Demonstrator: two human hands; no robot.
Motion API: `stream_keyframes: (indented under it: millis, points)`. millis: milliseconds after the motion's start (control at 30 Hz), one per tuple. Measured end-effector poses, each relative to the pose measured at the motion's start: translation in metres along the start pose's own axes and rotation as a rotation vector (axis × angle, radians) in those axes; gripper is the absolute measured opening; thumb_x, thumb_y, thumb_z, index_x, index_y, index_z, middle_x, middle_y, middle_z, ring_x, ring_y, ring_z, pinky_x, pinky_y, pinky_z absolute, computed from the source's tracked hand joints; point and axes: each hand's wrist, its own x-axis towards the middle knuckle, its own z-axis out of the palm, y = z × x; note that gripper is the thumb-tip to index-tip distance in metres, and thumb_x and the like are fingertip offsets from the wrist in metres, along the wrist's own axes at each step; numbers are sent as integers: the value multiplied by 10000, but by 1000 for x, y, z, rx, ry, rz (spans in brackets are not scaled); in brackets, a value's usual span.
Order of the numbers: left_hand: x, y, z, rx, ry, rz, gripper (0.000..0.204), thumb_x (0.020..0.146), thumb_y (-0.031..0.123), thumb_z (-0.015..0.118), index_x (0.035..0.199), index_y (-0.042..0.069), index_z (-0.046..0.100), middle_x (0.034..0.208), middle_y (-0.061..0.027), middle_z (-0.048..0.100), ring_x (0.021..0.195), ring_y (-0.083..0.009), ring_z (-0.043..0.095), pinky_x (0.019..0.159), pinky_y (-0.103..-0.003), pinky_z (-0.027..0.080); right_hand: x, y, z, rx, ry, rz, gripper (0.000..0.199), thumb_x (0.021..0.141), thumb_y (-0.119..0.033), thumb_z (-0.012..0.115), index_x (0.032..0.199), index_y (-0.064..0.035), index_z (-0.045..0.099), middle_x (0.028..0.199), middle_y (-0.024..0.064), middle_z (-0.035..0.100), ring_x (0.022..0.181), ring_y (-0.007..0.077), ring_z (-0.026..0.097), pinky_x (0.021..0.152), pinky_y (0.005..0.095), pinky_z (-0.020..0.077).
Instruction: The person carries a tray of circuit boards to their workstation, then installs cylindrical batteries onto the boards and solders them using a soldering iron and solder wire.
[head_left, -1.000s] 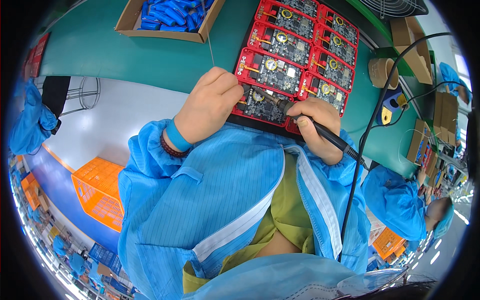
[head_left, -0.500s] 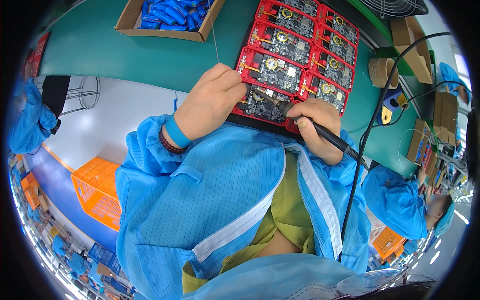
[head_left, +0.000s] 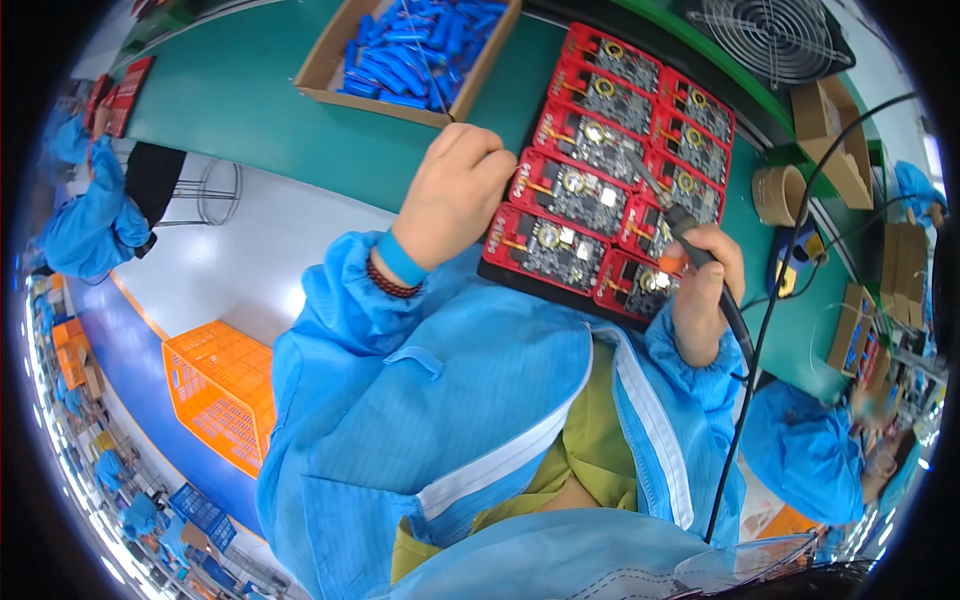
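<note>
Your right hand (head_left: 705, 290) is closed around the soldering iron (head_left: 668, 215), its tip over the red circuit-board panel (head_left: 600, 170) on the green bench (head_left: 260, 110). Your left hand (head_left: 452, 195), fingers curled, pinches a thin solder wire (head_left: 425, 60) at the panel's left edge. If the iron drifts, I judge it could bridge neighbouring joints. The cable (head_left: 760, 330) trailing near your sleeve could snag and jerk the tip.

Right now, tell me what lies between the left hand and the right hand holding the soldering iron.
In the head view, the red circuit boards on their dark tray lie between the left hand and the right hand gripping the soldering iron.
</note>
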Motion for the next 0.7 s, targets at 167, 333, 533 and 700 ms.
stream_keyframes:
  millis: [167,333,533,700]
  points:
    - [5,8,3,-125,-60,-5,130,735,-9,665,845,12,600,892,-111,562,864,-294,549,758,-375,479,1,-5,-3,-5,-137,70,290,947,-245,516,1002,26,605,841,108,594,712,161,563,644,284,454]
    - [-9,6,13,-167,-140,-5,143,740,-12,692,856,3,609,885,-114,566,843,-291,554,722,-368,482,10,6,0,-106,-349,75,170,866,-142,578,954,-4,626,800,134,653,711,289,628,641,377,481]
    - [-9,3,15,-156,-263,64,197,687,-33,689,863,7,611,913,-111,578,879,-289,564,749,-368,499,17,12,2,-156,-433,-1,175,882,-175,584,924,-12,631,802,134,661,698,284,640,631,370,494]
    - [-9,9,8,-168,-318,98,212,668,-31,686,863,8,613,928,-106,582,896,-279,568,771,-366,507,16,14,3,-149,-445,-36,186,882,-199,589,911,-20,630,761,119,650,649,269,627,592,364,480]
